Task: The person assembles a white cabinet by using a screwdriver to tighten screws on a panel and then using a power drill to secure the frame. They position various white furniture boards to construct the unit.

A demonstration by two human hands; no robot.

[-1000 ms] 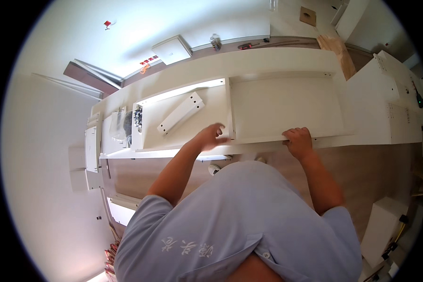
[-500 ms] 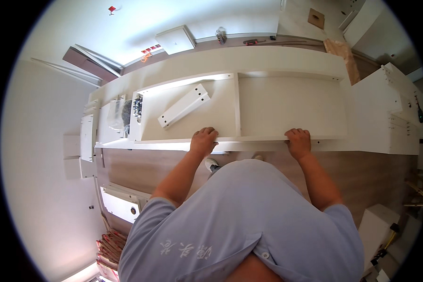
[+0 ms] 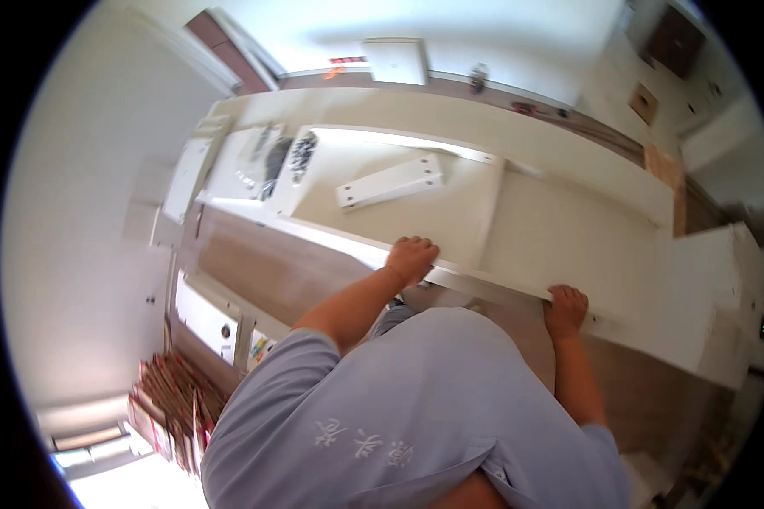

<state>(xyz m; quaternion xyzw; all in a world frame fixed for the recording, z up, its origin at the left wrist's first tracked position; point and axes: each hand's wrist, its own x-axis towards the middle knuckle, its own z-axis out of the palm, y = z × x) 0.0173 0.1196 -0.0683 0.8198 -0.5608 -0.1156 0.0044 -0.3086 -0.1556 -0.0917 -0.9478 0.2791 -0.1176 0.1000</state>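
1. Head view: the white frame (image 3: 569,229) lies flat on a long white panel (image 3: 450,113), its near rail along the panel's near edge; its long axis runs left to right, slanting so the right end drops lower.
2. A divider (image 3: 491,212) splits the frame. In the left compartment I see a white slat piece (image 3: 390,182), its long axis angled, its right end nearer the far rail, clear of the divider.
3. Small fittings (image 3: 303,157) sit heaped at the frame's left end; a clear bag (image 3: 250,174) lies beyond them, toward the panel's left edge.
4. The left hand (image 3: 412,260) bends over the near rail, left of the divider, fingers close together.
5. The right hand (image 3: 566,311) curls over the same rail, toward its right end. Both undersides are hidden from me, so I cannot tell whether either hand closes around it.
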